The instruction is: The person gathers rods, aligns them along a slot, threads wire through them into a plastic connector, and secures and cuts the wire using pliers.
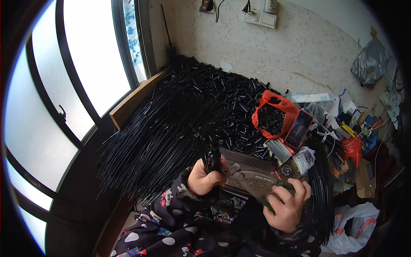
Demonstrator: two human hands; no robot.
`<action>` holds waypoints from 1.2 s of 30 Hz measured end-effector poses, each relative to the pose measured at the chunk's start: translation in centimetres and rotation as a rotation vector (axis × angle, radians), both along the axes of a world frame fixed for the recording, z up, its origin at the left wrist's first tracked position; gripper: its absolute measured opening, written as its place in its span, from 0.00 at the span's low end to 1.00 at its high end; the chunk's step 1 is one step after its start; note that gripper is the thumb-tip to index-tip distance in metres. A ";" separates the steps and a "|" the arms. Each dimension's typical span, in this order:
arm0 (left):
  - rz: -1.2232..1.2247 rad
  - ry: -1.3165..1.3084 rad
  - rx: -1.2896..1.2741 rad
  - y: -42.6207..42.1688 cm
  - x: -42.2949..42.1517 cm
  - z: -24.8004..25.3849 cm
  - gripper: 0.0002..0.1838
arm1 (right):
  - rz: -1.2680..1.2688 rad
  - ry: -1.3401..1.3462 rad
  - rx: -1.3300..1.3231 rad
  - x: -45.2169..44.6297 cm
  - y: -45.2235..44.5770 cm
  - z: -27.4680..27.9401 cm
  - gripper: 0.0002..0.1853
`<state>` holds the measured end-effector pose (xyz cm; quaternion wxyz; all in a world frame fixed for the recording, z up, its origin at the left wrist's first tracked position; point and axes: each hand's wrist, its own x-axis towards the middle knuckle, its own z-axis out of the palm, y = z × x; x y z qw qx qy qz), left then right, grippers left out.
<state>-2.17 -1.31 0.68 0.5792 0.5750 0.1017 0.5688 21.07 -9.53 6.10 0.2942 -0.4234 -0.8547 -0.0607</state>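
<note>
My left hand [206, 177] is closed around a bundle of thin black rods [210, 157] with dark, thicker ends, held upright in front of my body. In my right hand [289, 207] are pliers [257, 176] with green grips and a long metal body. Their handles are spread apart, and the jaws point left, close to the fingers of my left hand. Whether the jaws touch a rod is too small to tell. Below the pliers lies a shallow tray [248, 166] with a brownish, speckled surface.
Many long black rods [141, 141] spread out at left, beside a heap of short black tubes [214, 81]. A red bag [274, 112] of small dark parts and a phone [298, 129] stand at right, near clutter and a white plastic bag [353, 227]. A wooden board [137, 98] edges the heap.
</note>
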 end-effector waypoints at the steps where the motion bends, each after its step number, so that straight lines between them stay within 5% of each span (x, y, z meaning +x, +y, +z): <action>1: 0.017 -0.011 -0.031 -0.1 0.1 -0.2 0.16 | -0.079 -0.210 0.245 -0.1 -0.2 0.4 0.12; 13: 0.196 -0.047 -0.029 -0.5 0.6 1.7 0.17 | 0.356 0.681 -0.836 1.6 0.4 -2.5 0.16; 19: 0.056 -0.015 -0.126 -0.3 1.7 1.2 0.13 | 0.393 0.611 -1.181 -0.9 0.6 -5.1 0.19; 21: 0.261 0.127 -0.061 -0.6 2.5 2.2 0.25 | 0.362 0.647 -1.295 -1.7 1.1 -5.9 0.22; 23: 0.399 0.128 0.027 -0.6 2.6 1.9 0.23 | 0.092 0.512 -0.329 -1.9 2.0 -6.4 0.23; 25: 0.378 0.132 -0.191 -1.2 1.1 2.4 0.10 | 0.091 0.471 -0.251 -0.8 2.5 -6.3 0.24; 27: 0.249 0.069 -0.168 -0.5 1.4 2.2 0.10 | 0.265 0.332 -0.133 0.4 2.9 -5.9 0.26; 28: 0.183 -0.001 -0.154 -0.3 1.5 2.2 0.10 | 0.247 0.332 -0.125 0.8 2.6 -5.8 0.26; 34: 0.132 0.127 -0.148 0.7 2.1 1.6 0.16 | 0.306 0.735 -1.484 -1.5 1.3 -6.3 0.22; 36: 0.212 0.334 0.057 0.9 1.3 2.6 0.25 | -0.002 0.606 -0.576 -1.8 1.2 -6.4 0.16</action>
